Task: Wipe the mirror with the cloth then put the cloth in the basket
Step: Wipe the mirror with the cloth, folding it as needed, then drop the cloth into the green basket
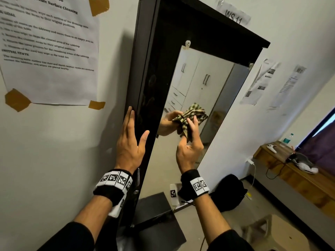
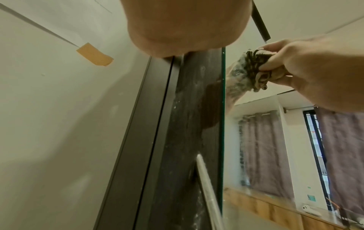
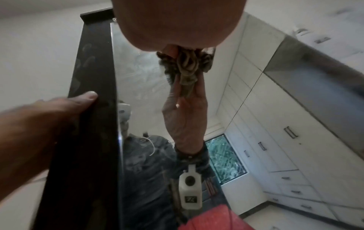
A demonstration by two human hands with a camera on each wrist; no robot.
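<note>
Head view shows the checked cloth [image 1: 188, 120] bunched against the mirror [image 1: 203, 84], about the middle of the glass; we judge it is crumpled so to give a thick pad for wiping; our right hand [image 1: 189, 151] grips it, fingers curled round the folds. Our left hand [image 1: 129, 142] lies with straight fingers on the dark frame [image 1: 145, 87], thumb on its front face, probably to steady the door; it holds nothing. We see no basket.
</note>
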